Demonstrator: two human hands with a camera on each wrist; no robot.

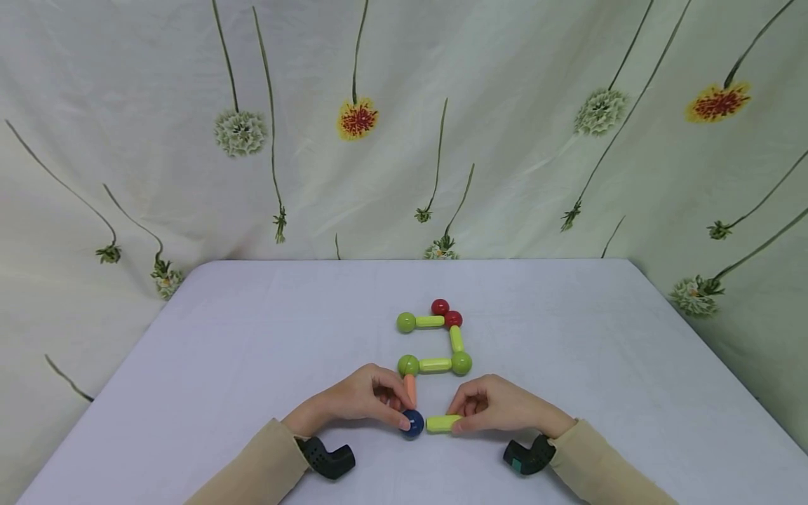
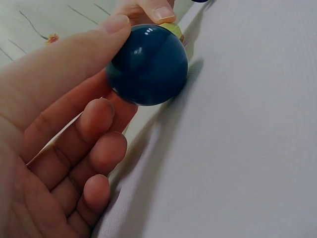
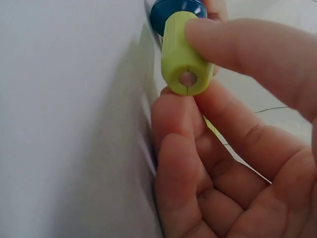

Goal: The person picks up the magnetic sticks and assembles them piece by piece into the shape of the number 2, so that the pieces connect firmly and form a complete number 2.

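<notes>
Between thumb and fingers my left hand (image 1: 372,398) pinches a dark blue ball (image 1: 413,424), shiny and large in the left wrist view. An orange rod (image 1: 410,390) runs from that ball up to a green ball (image 1: 408,365). My right hand (image 1: 495,405) grips a yellow-green magnetic rod (image 1: 443,423) lying level, its left end close to the blue ball. In the right wrist view the rod's near end (image 3: 187,78) shows a round metal disc, with the thumb on its side and fingers beneath.
Ahead of the hands, yellow-green rods (image 1: 435,365) link more green balls (image 1: 461,363) and a red ball (image 1: 453,320) in an angular line. A second red ball (image 1: 440,306) touches the first. All lie on a white-covered table (image 1: 284,315) before a flowered curtain (image 1: 505,140).
</notes>
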